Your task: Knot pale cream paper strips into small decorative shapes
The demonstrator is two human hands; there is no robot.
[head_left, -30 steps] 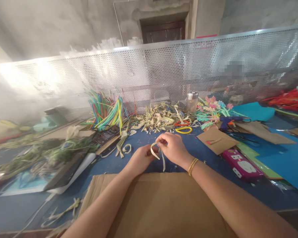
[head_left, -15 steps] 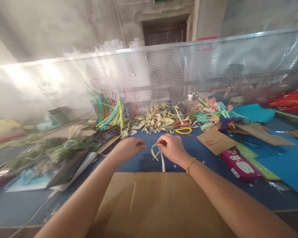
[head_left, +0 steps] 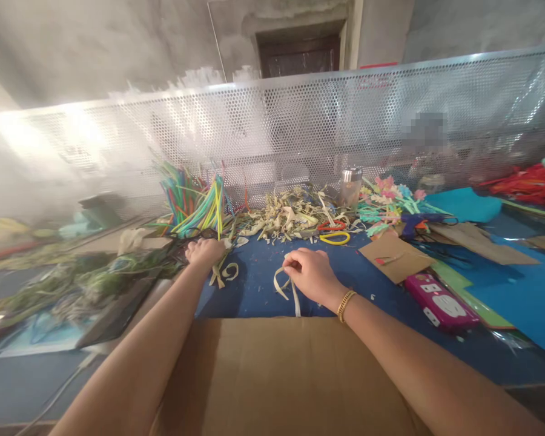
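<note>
My right hand pinches a narrow cream strip between thumb and fingertips. The strip curls into a loop on the left, and one end hangs down close to the cardboard's far edge. My left hand reaches forward and left, back upward, with its fingers bent but apart; the fingertips are partly hidden. Beside it, under the wrist side, are pale curled strips; whether they touch the hand is unclear. A brown cardboard sheet spans the space between my forearms.
Beyond my hands lies a heap of pale leafy scraps with yellow-handled scissors. Colourful stems stand behind my left hand. To the right are a kraft card, a magenta case and paper flowers. A perforated metal screen closes the back.
My left hand has moved left and away from the right hand, uncovering pale strips on the blue surface. The right hand keeps its strip and has barely shifted.
</note>
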